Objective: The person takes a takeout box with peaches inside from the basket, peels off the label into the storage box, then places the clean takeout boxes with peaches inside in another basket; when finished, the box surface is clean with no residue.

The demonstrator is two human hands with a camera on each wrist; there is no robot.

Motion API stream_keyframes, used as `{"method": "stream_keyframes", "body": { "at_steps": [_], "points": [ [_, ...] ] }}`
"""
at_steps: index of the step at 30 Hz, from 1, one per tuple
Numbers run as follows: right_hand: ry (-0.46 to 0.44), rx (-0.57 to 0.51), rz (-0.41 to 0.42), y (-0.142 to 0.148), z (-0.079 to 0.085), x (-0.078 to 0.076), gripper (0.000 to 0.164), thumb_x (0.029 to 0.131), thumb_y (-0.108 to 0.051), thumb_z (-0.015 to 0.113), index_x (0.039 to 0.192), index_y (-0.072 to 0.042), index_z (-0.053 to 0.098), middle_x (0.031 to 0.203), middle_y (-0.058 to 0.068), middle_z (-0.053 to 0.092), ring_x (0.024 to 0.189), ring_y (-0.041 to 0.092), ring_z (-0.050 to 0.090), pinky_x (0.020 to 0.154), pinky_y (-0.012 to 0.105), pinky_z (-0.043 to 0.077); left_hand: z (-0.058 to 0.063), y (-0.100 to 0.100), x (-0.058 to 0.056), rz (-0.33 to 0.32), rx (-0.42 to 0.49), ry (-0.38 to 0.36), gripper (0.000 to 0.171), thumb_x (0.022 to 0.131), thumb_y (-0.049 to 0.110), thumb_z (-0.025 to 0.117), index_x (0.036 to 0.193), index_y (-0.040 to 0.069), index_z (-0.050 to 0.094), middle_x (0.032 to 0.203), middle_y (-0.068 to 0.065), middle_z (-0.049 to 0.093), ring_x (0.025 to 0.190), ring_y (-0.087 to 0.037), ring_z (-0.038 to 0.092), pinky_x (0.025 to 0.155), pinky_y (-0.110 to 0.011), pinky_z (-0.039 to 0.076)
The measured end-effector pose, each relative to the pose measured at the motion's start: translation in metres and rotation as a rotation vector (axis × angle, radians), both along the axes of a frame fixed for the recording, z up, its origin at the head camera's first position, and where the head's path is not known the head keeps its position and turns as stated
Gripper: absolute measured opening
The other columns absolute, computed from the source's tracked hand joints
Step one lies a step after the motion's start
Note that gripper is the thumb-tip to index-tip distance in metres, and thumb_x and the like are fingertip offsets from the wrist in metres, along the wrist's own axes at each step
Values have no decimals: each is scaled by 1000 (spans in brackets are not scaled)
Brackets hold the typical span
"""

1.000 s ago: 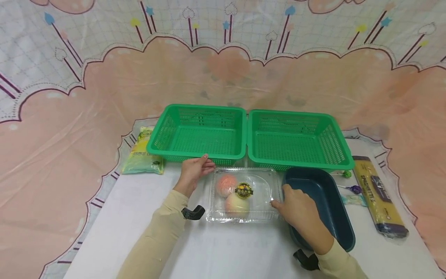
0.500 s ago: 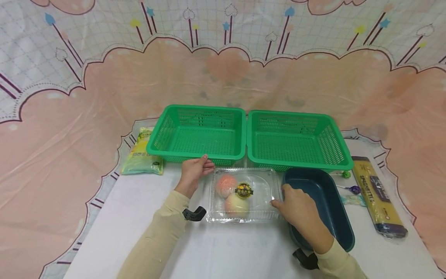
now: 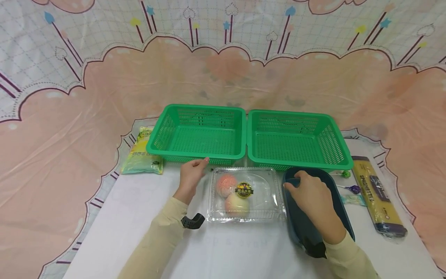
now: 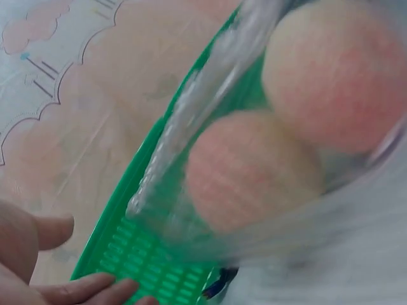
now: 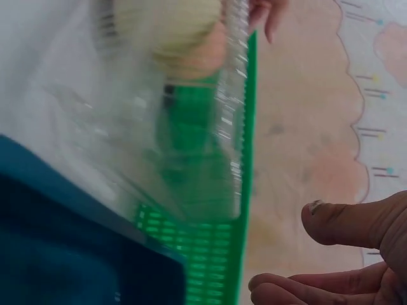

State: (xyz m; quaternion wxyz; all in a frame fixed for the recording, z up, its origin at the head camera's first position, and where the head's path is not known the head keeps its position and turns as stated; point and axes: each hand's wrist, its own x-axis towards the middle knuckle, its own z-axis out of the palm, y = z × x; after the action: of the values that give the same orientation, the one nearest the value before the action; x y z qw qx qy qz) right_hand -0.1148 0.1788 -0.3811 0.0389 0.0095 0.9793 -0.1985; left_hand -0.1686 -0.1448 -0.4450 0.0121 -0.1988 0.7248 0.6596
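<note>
A clear plastic clamshell box [image 3: 263, 211] with a black and gold label lies on the white table. Two peaches, one pink [image 3: 226, 185] and one pale [image 3: 237, 205], show through its lid on the left side. My left hand [image 3: 191, 178] is just off the box's left edge, thumb and fingers apart, holding nothing. Past the box's right side, my right hand [image 3: 311, 199] hovers over a dark blue basin [image 3: 296, 228], its thumb and fingers spread with a gap between them in the right wrist view.
Two green baskets, left [image 3: 205, 139] and right [image 3: 289, 143], stand side by side behind the box. A yellow-green bag [image 3: 141, 155] leans by the left basket. At right lie a spaghetti pack [image 3: 378, 193], a purple lollipop [image 3: 354, 189], a green lollipop [image 3: 346, 174] and a small light-blue packet [image 3: 353, 200].
My right hand has left the box's right edge and moved right, over the blue basin. The left hand has shifted slightly away from the box's left side. The box has stayed put.
</note>
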Motion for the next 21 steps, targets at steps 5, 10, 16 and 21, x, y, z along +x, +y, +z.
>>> {"method": "stream_keyframes", "body": {
  "at_steps": [5,10,16,21],
  "points": [
    [27,-6,-2,-2,13,-8,51,99,-33,72,129,8,64,53,6,54,45,19,48,42,31,37,-9,10,12,-110,-53,-21,71,104,34,67,154,-9,41,159,-29,44,148,-45,41,121,-57,39],
    [44,-6,19,-12,24,-18,48,100,-33,71,128,6,66,66,11,68,48,19,52,42,31,39,-20,24,20,-163,-13,-35,88,101,31,71,161,-10,21,168,-30,25,157,-47,24,128,-57,26],
    [36,-4,65,-27,32,-28,45,100,-31,71,127,5,67,92,18,77,55,20,60,45,33,45,-32,32,22,-202,36,-36,86,98,21,73,160,-11,22,168,-32,22,158,-46,18,130,-55,18],
    [1,-10,117,-41,38,-38,44,99,-31,72,127,3,68,89,15,77,62,21,65,50,34,49,-35,33,21,-209,66,-39,78,100,18,71,158,-12,28,167,-30,28,158,-44,22,130,-54,21]
  ]
}}
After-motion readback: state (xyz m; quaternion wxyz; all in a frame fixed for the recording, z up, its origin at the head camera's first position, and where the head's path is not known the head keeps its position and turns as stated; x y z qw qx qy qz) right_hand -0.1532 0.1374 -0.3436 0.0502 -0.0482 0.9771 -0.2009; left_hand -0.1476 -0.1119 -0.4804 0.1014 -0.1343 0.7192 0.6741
